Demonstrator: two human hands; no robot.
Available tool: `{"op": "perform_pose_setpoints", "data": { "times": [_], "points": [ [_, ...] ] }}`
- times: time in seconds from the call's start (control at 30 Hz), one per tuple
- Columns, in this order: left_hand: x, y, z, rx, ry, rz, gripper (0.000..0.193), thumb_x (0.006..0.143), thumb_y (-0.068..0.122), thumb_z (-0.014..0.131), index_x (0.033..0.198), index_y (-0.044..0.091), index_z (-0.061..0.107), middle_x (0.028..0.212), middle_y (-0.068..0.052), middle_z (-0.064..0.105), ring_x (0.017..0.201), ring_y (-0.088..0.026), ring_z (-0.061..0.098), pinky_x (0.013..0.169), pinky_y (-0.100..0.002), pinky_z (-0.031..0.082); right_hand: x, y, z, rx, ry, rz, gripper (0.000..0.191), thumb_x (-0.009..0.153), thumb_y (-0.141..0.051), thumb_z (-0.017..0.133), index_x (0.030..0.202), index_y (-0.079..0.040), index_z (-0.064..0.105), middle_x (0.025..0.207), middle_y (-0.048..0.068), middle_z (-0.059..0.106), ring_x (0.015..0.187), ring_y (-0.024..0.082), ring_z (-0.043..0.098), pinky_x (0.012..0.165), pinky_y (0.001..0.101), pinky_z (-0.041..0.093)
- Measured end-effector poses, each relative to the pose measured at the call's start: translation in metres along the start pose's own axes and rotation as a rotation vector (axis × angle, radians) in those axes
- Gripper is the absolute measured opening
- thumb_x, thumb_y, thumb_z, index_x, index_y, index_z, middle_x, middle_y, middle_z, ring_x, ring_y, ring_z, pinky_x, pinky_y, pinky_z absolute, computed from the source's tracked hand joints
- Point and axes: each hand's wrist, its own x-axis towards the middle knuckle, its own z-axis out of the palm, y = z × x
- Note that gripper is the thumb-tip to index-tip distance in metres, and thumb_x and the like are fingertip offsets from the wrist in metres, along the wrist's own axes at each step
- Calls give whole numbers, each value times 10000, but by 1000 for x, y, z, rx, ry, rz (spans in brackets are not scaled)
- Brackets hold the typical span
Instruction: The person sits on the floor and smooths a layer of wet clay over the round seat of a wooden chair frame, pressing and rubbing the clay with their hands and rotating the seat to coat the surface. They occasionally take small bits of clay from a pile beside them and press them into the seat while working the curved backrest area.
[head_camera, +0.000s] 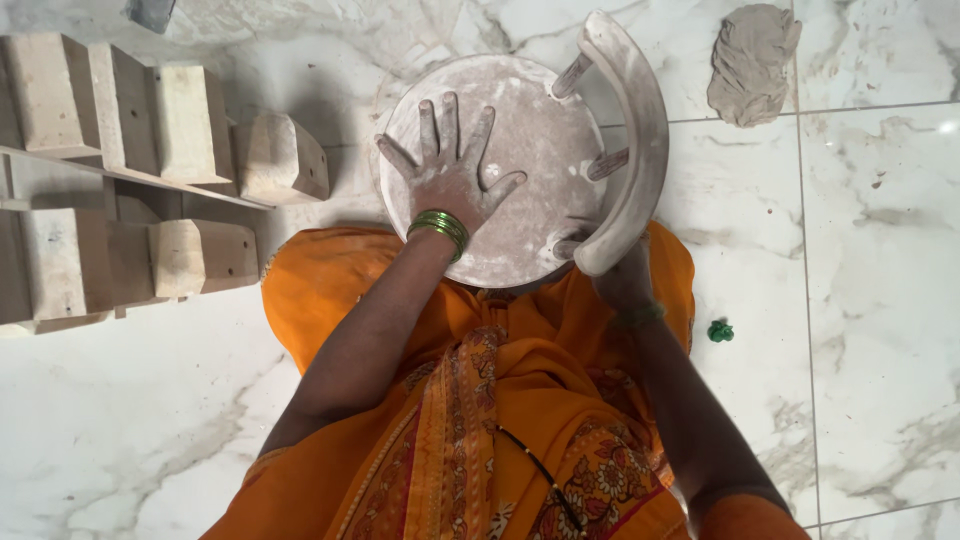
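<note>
The floor is polished white marble tile with grey veining and thin grout lines, smeared here and there with pale dust; nothing of the room beyond it shows. On that floor, just ahead of the person's lap, lies a round wooden stool — a flat disc of a seat, whitened with dried clay or dust, with a curved backrest arching over its right edge on short spindles. The left hand presses flat on the seat, fingers spread wide and apart, palm down, with green bangles at the wrist. The right hand sits at the lower end of the backrest, mostly hidden behind the wood, so I cannot tell whether it is clamped on the rail or only resting against it. Left of the stool stand pale wooden blocks in rows on a low wooden frame, the nearest block just beside the stool's rim, another lower down. Beyond the stool to the right, well apart, lies a lump of grey clay. Right of the stool and nearer the person, a small green object rests on the tile. The person's orange patterned garment fills the space below the stool — its folds run under the near rim.
</note>
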Motion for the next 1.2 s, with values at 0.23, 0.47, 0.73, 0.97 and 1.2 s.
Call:
{"op": "perform_pose_setpoints", "data": {
  "times": [0.23, 0.47, 0.73, 0.97, 1.2],
  "points": [
    [0, 0, -1, -16, -10, -31, 960, 830, 869, 408, 1622, 380, 173, 1718, -90, -12, 1575, -351, -35, 1067, -837, -121, 20, 36, -9, 32, -257, 290, 352, 826, -198, 812, 1132, -48, 723, 867, 45, 721, 798, 152, 664, 731, 340, 552],
    [2, 4, 2, -29, -28, -35, 958, 840, 863, 402, 1627, 373, 160, 1716, -84, 3, 1574, -342, -27, 1065, -843, -130, 1, 61, -31, -623, 110, 76, 394, 815, -223, 814, 1140, -14, 736, 797, 139, 734, 673, 331, 695, 589, 405, 535],
    [1, 5, 4, -20, -5, -7, 946, 857, 842, 399, 1626, 351, 150, 1714, -84, 10, 1570, -351, -22, 1038, -863, -118, 36, 67, -24, -773, 117, -322, 350, 918, -318, 709, 1226, -152, 700, 840, 15, 630, 725, 229, 629, 611, 380, 524],
    [3, 8, 3, -18, -23, 0, 951, 855, 850, 386, 1627, 350, 144, 1718, -84, 6, 1573, -351, -25, 1049, -855, -109, 34, 42, -51, -1002, -62, -352, 316, 954, -347, 660, 1258, -293, 729, 830, -63, 611, 720, 191, 621, 617, 351, 514],
    [3, 7, -1, -7, -51, -1, 934, 856, 860, 329, 1626, 373, 123, 1715, -64, -25, 1569, -337, -41, 1054, -858, -106, 62, 37, -42, -774, -27, -632, 657, 792, -671, 662, 1150, -122, 711, 873, 27, 700, 694, 214, 642, 604, 391, 534]
  ]
}}
